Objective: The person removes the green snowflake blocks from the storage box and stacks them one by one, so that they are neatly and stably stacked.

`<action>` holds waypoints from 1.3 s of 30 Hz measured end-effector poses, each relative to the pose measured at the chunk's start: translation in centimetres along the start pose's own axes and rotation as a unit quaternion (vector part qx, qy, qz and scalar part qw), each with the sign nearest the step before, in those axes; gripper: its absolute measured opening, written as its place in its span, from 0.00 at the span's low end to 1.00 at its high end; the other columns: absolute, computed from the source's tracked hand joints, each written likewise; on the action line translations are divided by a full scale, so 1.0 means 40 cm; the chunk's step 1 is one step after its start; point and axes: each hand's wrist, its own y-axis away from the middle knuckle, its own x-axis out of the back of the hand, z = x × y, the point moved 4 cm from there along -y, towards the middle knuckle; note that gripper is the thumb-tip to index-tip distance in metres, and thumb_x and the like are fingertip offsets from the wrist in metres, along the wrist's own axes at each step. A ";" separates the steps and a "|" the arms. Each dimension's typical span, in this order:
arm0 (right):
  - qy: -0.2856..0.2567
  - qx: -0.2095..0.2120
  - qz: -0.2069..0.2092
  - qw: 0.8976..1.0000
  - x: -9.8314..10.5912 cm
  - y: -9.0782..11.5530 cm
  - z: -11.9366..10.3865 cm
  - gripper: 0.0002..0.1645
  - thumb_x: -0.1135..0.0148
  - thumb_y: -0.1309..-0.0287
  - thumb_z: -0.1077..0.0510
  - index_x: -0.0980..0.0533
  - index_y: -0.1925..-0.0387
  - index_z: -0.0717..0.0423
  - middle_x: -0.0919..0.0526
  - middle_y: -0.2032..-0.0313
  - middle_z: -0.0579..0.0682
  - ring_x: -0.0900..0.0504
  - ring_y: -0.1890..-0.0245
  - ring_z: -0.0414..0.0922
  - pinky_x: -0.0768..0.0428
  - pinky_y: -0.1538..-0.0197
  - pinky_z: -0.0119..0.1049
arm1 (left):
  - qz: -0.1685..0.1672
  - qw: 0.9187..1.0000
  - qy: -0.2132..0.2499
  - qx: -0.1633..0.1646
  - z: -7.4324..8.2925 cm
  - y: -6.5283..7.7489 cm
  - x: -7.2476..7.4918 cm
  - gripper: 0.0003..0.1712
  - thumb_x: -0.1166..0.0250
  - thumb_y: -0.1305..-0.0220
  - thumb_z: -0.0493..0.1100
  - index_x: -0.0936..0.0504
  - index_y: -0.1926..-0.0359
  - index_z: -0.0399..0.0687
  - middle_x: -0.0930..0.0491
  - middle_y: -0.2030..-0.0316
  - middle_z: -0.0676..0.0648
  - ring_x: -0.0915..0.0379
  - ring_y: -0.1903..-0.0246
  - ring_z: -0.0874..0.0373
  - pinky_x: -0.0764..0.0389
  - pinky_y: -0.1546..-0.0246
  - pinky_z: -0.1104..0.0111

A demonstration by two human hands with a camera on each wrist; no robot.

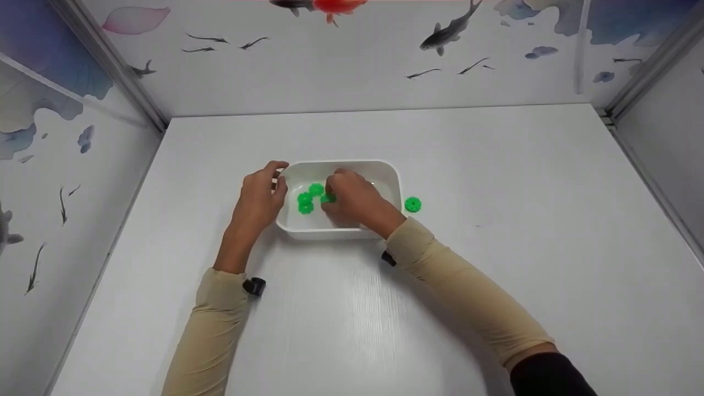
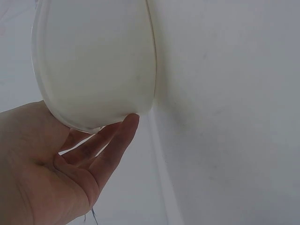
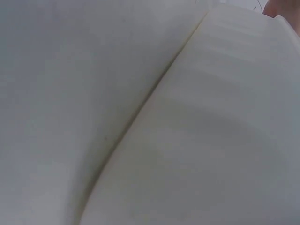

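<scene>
A white rectangular plastic tub (image 1: 341, 234) stands on the table, with several small green flower-shaped discs (image 1: 306, 208) in its left half. My left hand (image 1: 259, 199) holds the tub's left end, and in the left wrist view its fingertips (image 2: 130, 123) rest against the outer wall. My right hand (image 1: 355, 199) reaches over the near rim into the tub, fingers curled and pinching a green disc (image 1: 328, 198), partly covered by the fingers. Only the tub's outer side (image 3: 211, 140) and a bit of the left hand (image 3: 283, 11) appear in the right wrist view.
One round green disc (image 1: 413, 204) with small holes lies on the white table (image 1: 528, 220), just right of the tub. Panels printed with fish (image 1: 448, 36) stand behind and on the left. A plain pale panel (image 1: 668, 137) borders the right side.
</scene>
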 end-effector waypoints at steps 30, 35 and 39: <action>-0.017 0.024 0.001 1.000 0.028 0.019 0.015 0.20 0.24 0.38 0.56 0.16 0.47 0.58 0.15 0.53 0.52 0.20 0.55 0.48 0.14 0.45 0.42 | 0.001 1.000 -0.002 0.003 -0.001 -0.001 -0.002 0.24 0.43 0.17 0.39 0.25 0.25 0.46 0.14 0.38 0.39 0.14 0.43 0.48 0.13 0.40 0.56; -0.039 0.060 0.032 0.997 0.053 0.043 0.021 0.19 0.24 0.38 0.55 0.16 0.48 0.58 0.15 0.54 0.51 0.17 0.55 0.47 0.14 0.47 0.40 | 0.000 1.000 0.001 0.003 -0.001 -0.001 -0.001 0.24 0.44 0.17 0.40 0.25 0.25 0.46 0.14 0.38 0.39 0.14 0.43 0.49 0.12 0.40 0.56; -0.058 0.093 0.066 0.992 0.074 0.067 0.029 0.16 0.25 0.39 0.57 0.16 0.51 0.59 0.14 0.55 0.52 0.14 0.55 0.49 0.13 0.49 0.40 | -0.002 1.000 0.004 0.000 -0.002 0.000 -0.001 0.24 0.44 0.17 0.39 0.25 0.25 0.46 0.14 0.38 0.39 0.14 0.43 0.48 0.12 0.40 0.56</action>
